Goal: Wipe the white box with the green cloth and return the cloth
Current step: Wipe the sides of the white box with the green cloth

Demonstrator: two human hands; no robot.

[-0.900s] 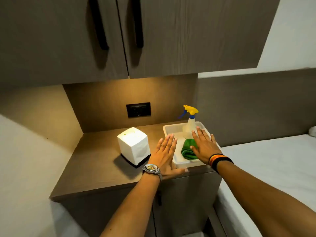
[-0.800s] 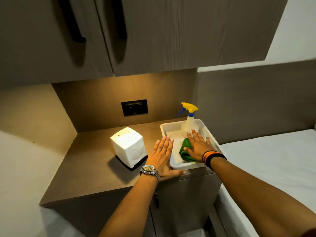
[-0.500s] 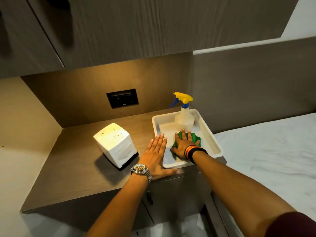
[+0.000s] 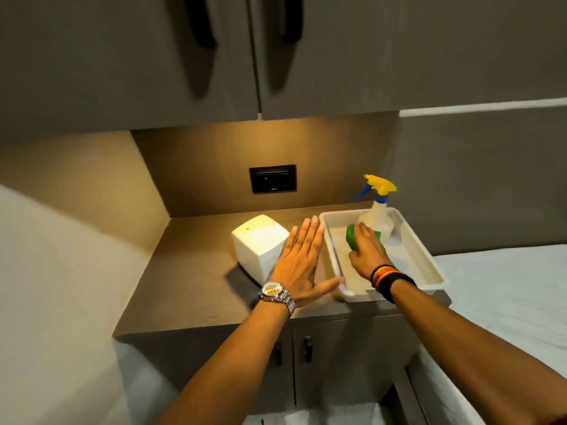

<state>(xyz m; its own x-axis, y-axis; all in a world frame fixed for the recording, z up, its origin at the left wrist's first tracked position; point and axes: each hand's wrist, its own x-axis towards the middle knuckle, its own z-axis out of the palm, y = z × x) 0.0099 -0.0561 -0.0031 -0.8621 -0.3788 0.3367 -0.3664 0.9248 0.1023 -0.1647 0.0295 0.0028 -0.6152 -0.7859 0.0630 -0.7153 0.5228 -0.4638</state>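
The white box [image 4: 257,245] stands on the brown countertop [image 4: 190,271], with small specks on its top. My left hand [image 4: 299,265] lies flat and open on the counter between the box and the white tray [image 4: 429,271], fingers spread, thumb touching the tray's near corner. My right hand [image 4: 366,253] is inside the tray, its fingers closed over the green cloth [image 4: 351,237], which bunches up and shows at the fingertips. Most of the cloth is hidden under the hand.
A spray bottle [image 4: 377,216] with a yellow and blue head stands at the back of the tray, just behind the cloth. A black wall socket [image 4: 272,178] sits behind the counter, cabinet doors [image 4: 214,56] hang overhead, and a bed [image 4: 506,302] lies to the right.
My right hand went from lying flat on the cloth to gripping it, and the cloth now bunches upward. The left hand stayed flat on the counter. The camera view shifted.
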